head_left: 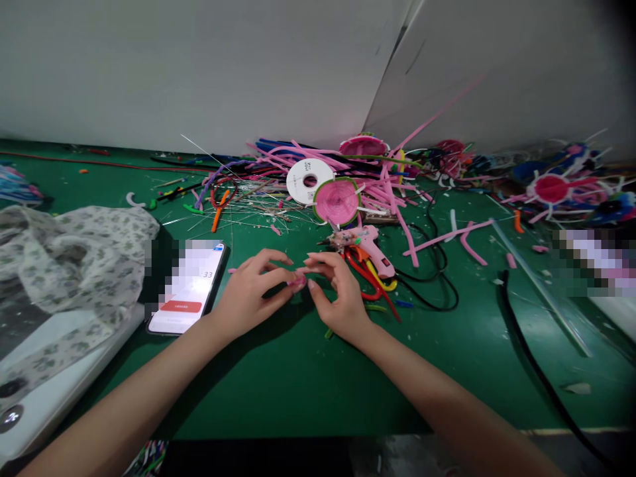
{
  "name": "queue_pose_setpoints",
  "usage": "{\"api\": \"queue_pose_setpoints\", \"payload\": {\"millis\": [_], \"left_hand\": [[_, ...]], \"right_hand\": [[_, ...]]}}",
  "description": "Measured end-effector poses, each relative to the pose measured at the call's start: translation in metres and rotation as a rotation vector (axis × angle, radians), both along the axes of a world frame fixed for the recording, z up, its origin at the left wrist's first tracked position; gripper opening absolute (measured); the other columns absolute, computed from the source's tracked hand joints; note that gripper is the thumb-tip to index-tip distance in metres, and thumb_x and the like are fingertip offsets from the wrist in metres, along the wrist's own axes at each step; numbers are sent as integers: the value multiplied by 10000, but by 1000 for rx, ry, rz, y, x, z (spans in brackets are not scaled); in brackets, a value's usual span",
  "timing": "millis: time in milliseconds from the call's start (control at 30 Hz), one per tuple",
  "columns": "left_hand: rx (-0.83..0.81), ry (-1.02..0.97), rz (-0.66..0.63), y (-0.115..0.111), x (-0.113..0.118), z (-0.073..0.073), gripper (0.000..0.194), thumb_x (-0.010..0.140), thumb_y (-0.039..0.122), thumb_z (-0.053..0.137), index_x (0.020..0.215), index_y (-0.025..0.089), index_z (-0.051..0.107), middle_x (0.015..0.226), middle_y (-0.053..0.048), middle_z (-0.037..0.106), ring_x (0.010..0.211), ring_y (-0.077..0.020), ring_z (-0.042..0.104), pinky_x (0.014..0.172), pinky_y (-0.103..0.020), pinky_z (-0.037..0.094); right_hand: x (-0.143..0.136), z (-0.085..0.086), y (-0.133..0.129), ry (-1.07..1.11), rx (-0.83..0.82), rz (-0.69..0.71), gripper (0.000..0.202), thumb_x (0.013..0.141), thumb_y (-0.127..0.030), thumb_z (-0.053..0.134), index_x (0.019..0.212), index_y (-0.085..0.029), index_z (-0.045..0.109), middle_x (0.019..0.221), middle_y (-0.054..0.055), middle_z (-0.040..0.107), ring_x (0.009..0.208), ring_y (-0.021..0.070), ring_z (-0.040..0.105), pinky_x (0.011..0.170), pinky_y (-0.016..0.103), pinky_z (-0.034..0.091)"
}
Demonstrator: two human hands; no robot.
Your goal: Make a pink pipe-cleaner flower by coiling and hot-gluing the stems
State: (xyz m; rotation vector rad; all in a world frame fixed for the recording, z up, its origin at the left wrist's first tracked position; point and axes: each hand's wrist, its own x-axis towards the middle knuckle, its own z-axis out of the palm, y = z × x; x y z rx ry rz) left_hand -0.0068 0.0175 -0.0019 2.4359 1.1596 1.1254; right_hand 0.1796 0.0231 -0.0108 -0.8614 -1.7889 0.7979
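Note:
Between thumb and fingers, my left hand (253, 291) pinches a small pink coil (297, 281) above the green table. My right hand (338, 295) is just to the right of it, its thumb and fingers apart, with the fingertips close to the coil's pink strip. Whether they touch the strip is hard to tell. Behind my right hand lies a pink glue gun (373, 250), with red- and yellow-handled scissors (370, 281) beside it. A round pink coiled disc with a green rim (336, 202) leans near a white spool (304, 180).
A lit phone (185, 291) lies left of my left hand. Patterned cloth (74, 258) covers the far left. Pink strips (447, 240), a black cord (521, 344) and a clear stick (541, 288) lie on the right. Mixed strips and thin wires fill the back of the green table (278, 397).

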Motion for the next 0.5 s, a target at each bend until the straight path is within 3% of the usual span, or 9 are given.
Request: {"api": "queue_pose_setpoints", "payload": {"millis": [500], "left_hand": [[105, 45, 5, 2, 0, -1, 115, 866, 225, 610, 980, 225, 628, 1049, -64, 595, 979, -184, 606, 826, -364, 503]], "right_hand": [[4, -2, 2, -32, 31, -75, 444, 795, -43, 501, 1183, -258, 482, 1056, 53, 555, 936, 175, 595, 851, 379, 539]]}}
